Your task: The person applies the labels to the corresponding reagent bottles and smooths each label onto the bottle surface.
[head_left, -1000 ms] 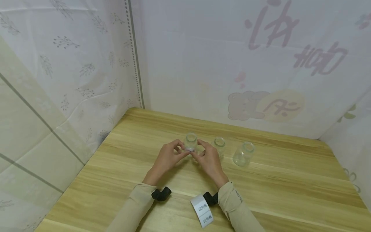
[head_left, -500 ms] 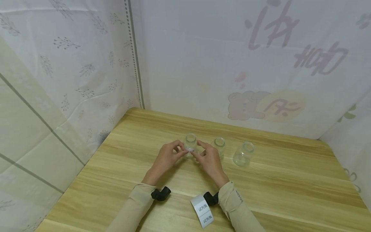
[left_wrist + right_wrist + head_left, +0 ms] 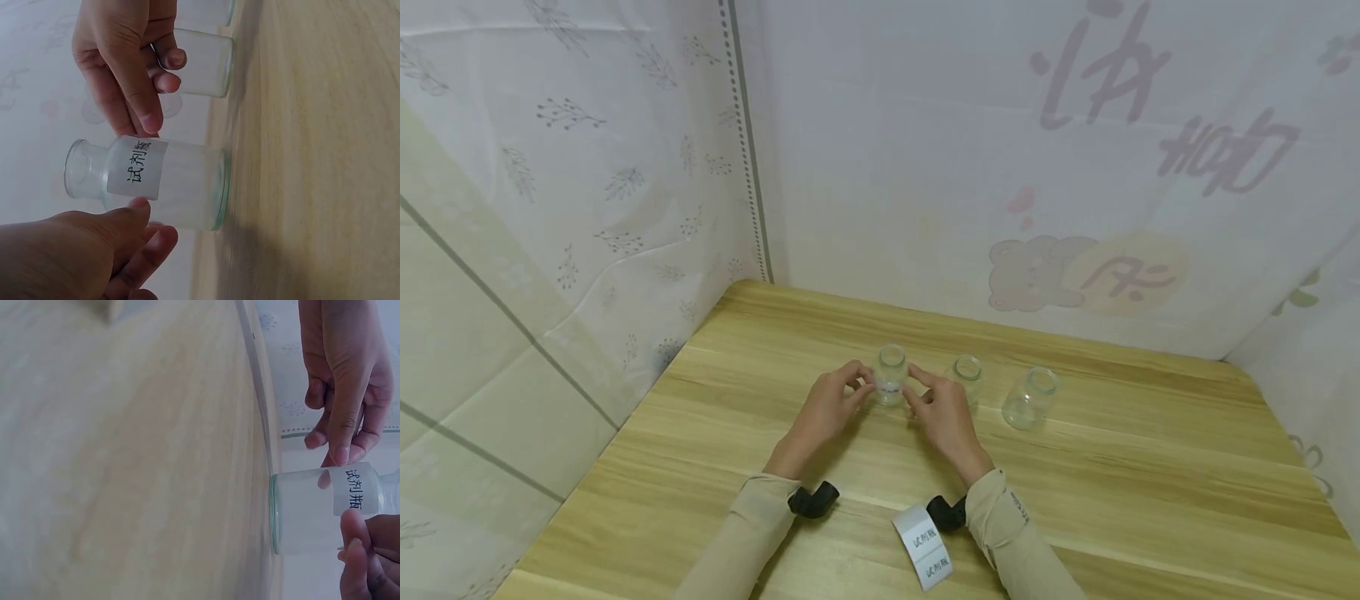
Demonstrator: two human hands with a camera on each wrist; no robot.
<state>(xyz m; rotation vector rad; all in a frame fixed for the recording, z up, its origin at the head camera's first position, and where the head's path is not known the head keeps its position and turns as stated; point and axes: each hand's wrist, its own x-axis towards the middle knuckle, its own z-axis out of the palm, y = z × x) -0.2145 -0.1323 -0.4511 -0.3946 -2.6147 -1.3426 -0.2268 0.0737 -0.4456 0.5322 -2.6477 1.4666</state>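
Note:
A clear glass reagent bottle [image 3: 891, 373] stands upright on the wooden table, its mouth uncovered. On its near side is a white label [image 3: 139, 167] with dark printed characters. My left hand [image 3: 831, 408] holds the bottle from the left, thumb at one edge of the label. From the other side my right hand [image 3: 945, 412] holds it too, with the thumb at the opposite label edge and fingers reaching behind. In the right wrist view the label [image 3: 355, 489] looks flat against the glass. The bottle's far side is hidden.
Two more glass bottles, one partly behind my right hand [image 3: 967, 369] and one farther right [image 3: 1030, 400], stand on the table [image 3: 1150, 492]. A strip of printed labels [image 3: 922, 546] lies by my right sleeve. Patterned fabric walls [image 3: 887, 167] border the table.
Both thumbs have moved apart from the middle of the label out to its edges, so its print now shows. The bottle has shifted very slightly left.

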